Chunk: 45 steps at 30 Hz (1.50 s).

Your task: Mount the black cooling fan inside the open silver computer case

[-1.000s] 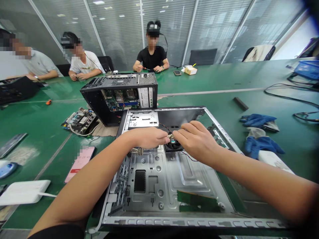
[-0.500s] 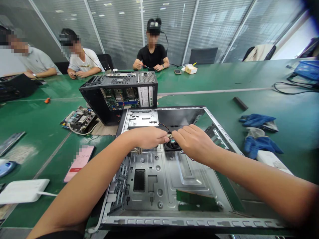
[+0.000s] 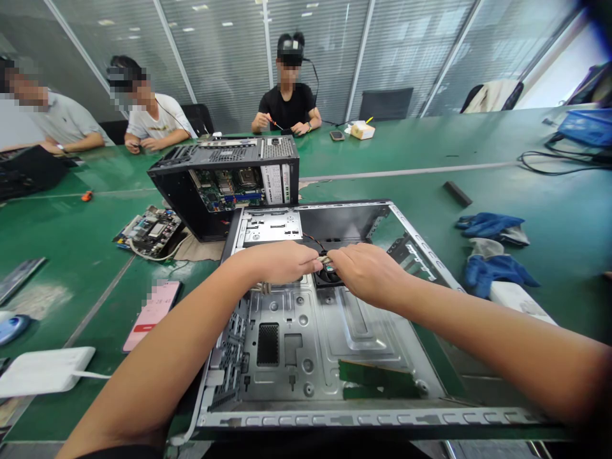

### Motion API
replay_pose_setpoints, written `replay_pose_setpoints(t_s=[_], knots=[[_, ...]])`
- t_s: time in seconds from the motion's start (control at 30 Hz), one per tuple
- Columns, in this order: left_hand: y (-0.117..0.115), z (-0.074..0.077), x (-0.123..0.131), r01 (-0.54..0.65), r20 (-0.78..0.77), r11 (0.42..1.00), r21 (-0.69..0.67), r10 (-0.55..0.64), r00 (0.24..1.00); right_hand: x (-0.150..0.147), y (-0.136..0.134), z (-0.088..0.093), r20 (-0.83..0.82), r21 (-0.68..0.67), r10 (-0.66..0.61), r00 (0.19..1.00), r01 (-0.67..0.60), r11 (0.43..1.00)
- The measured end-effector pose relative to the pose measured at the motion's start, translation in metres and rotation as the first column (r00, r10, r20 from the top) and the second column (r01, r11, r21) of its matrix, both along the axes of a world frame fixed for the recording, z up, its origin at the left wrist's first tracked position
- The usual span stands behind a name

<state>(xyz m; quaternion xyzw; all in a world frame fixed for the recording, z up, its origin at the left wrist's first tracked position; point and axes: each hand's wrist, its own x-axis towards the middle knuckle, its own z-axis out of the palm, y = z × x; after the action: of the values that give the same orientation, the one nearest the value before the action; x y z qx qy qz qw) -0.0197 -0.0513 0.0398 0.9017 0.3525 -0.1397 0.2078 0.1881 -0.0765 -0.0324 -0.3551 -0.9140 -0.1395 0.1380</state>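
Observation:
An open metal computer case [image 3: 306, 422] lies flat in front of me. Over its far part, my left hand [image 3: 291, 261] pinches a light-coloured cable bundle [image 3: 324, 259], its fingers pressed together. From the right, my right hand [image 3: 363, 268] is closed on the same bundle, close to the left fingertips. Just under the hands is a black fan [image 3: 327, 276], partly hidden by them. Another piece of the cable [image 3: 262, 288] shows below my left wrist. A silver drive bay [image 3: 275, 225] sits in the case's far left corner.
An upright computer tower [image 3: 167, 191] stands behind the case, a circuit board [image 3: 152, 231] to its left. Left lie a pink-screened phone [image 3: 152, 313] and white adapter [image 3: 45, 370]; right, blue gloves [image 3: 492, 228]. Three people sit across the green table [image 3: 406, 153].
The view has shifted slightly. Both hands stay over the fan on the cable bundle, with my right hand turned a little.

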Motion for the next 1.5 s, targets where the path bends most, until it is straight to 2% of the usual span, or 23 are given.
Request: replay_pose_setpoints(t_s=[0.17,0.5,0.9,1.13,1.5], knots=[[-0.001,0.001,-0.001,0.008,-0.008,1.0,-0.004,-0.008,1.0,-0.002,0.0,0.002,0.018,-0.036,-0.013,1.0,0.013,0.999],[-0.002,-0.002,-0.001,0.015,-0.027,1.0,0.019,-0.014,1.0,-0.003,-0.004,0.002,0.01,0.036,-0.009,1.0,0.008,0.999],[-0.006,0.001,0.0,0.028,-0.096,0.999,0.03,-0.025,0.995,-0.003,-0.003,0.004,0.017,-0.194,0.036,0.999,-0.032,0.98],[-0.008,0.002,0.004,0.031,-0.131,0.995,0.098,-0.018,0.991,-0.002,-0.002,0.011,0.043,-0.358,-0.047,0.998,0.06,0.932],[-0.003,0.013,-0.005,0.05,-0.021,0.999,0.0,-0.05,0.999,-0.003,-0.002,0.013,-0.059,-0.384,-0.037,0.998,0.012,0.923]])
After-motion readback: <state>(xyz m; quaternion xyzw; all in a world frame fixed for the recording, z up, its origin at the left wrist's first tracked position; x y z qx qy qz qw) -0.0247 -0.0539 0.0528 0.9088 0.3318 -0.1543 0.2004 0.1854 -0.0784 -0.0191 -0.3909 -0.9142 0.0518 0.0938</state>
